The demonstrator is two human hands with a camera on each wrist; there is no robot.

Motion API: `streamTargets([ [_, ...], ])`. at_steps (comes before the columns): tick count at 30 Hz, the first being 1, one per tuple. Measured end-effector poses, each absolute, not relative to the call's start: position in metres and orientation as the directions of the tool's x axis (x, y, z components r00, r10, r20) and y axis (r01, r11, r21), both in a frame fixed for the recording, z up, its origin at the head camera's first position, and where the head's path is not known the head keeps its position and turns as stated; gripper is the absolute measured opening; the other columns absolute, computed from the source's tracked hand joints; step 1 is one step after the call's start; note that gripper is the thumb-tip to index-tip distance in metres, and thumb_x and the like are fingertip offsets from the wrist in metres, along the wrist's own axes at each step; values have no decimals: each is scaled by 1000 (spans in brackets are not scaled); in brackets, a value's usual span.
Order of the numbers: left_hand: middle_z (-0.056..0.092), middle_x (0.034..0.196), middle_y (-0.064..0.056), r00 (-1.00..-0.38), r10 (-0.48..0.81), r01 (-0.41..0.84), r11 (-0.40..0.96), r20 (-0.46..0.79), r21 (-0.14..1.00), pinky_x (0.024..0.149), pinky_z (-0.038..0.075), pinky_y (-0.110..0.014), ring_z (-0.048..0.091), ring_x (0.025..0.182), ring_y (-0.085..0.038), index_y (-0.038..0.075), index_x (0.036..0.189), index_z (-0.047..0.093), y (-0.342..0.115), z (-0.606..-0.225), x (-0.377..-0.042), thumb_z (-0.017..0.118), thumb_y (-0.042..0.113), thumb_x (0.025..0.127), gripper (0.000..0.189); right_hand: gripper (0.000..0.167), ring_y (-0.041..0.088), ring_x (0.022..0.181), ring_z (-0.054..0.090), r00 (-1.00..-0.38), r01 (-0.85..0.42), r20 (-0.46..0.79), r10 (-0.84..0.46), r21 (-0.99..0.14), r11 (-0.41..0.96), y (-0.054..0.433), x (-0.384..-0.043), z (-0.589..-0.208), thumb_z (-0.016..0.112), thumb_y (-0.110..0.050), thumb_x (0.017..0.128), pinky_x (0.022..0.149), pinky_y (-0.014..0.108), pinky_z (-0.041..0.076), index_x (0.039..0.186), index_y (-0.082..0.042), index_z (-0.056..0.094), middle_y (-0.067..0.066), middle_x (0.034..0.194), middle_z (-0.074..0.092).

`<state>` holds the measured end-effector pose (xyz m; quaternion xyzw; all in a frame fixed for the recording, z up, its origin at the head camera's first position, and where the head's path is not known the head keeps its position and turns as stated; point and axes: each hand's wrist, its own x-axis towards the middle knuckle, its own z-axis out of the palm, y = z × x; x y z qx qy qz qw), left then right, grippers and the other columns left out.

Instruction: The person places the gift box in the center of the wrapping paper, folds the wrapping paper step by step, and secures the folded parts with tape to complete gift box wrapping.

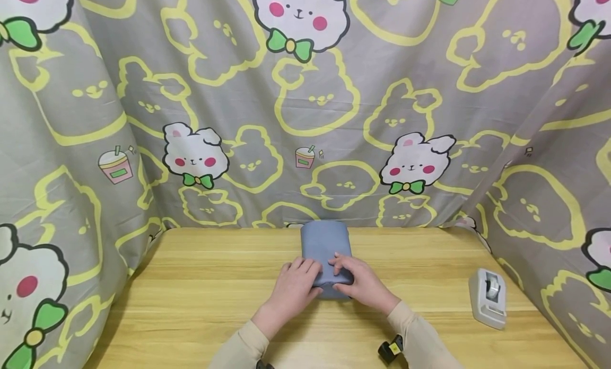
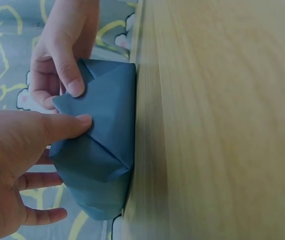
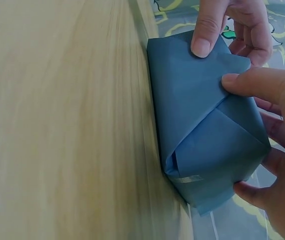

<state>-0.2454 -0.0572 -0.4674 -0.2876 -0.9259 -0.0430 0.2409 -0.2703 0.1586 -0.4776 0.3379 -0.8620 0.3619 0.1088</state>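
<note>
A box-shaped package (image 1: 325,242) wrapped in blue paper lies lengthwise on the table, its near end toward me. In the left wrist view, folded paper flaps (image 2: 105,105) overlap across that end. My left hand (image 1: 293,287) grips the near top edge from the left, its thumb pressing the end flap. From the right, my right hand (image 1: 361,282) holds the same edge, thumb on the folded end and fingers bent over the top. A short strip of clear tape (image 3: 190,179) shows low on the end in the right wrist view. The package's underside is hidden.
A grey tape dispenser (image 1: 488,299) with a tape roll stands on the right side of the wooden table (image 1: 215,300). Patterned curtains (image 1: 329,109) hang behind the table and along both sides. A small black device (image 1: 390,350) is at my right wrist.
</note>
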Motion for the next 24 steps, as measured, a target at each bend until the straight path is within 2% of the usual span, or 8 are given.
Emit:
streamTargets([
  [5, 61, 105, 7, -713, 520, 558, 827, 470, -68, 81, 51, -40, 55, 99, -15, 23, 110, 57, -57, -467, -246, 78, 44, 79, 44, 30, 29, 131, 53, -747, -664, 438, -501, -542, 516, 160, -271, -478, 81, -10, 78, 104, 46, 47, 96, -18, 58, 1, 125, 68],
  [11, 60, 110, 6, -727, 543, 565, 821, 421, -83, 81, 51, -42, 54, 104, -17, 25, 122, 57, -55, -465, -247, 85, 44, 70, 62, 28, 29, 131, 53, -744, -667, 441, -501, -536, 518, 162, -271, -477, 80, -11, 78, 102, 47, 48, 96, -20, 60, 1, 124, 68],
  [14, 59, 109, 6, -724, 552, 564, 819, 413, -106, 79, 51, -40, 52, 102, -16, 25, 123, 57, -54, -463, -248, 85, 39, 72, 60, 28, 30, 131, 53, -739, -672, 440, -511, -536, 511, 163, -271, -476, 80, -12, 78, 103, 47, 48, 97, -20, 61, 2, 124, 68],
  [21, 58, 106, 7, -713, 558, 565, 816, 426, -122, 75, 50, -37, 51, 97, -15, 26, 123, 57, -54, -463, -247, 83, 38, 74, 57, 56, 31, 128, 52, -704, -711, 391, -593, -402, 577, 165, -271, -475, 87, -19, 70, 101, 51, 47, 119, -19, 59, 5, 135, 56],
  [24, 58, 107, 6, -722, 553, 558, 821, 416, -122, 75, 50, -38, 51, 97, -16, 26, 123, 57, -54, -463, -247, 84, 39, 73, 58, 55, 31, 129, 52, -706, -707, 380, -597, -407, 578, 164, -271, -475, 86, -15, 71, 102, 50, 47, 119, -18, 59, 5, 136, 56],
])
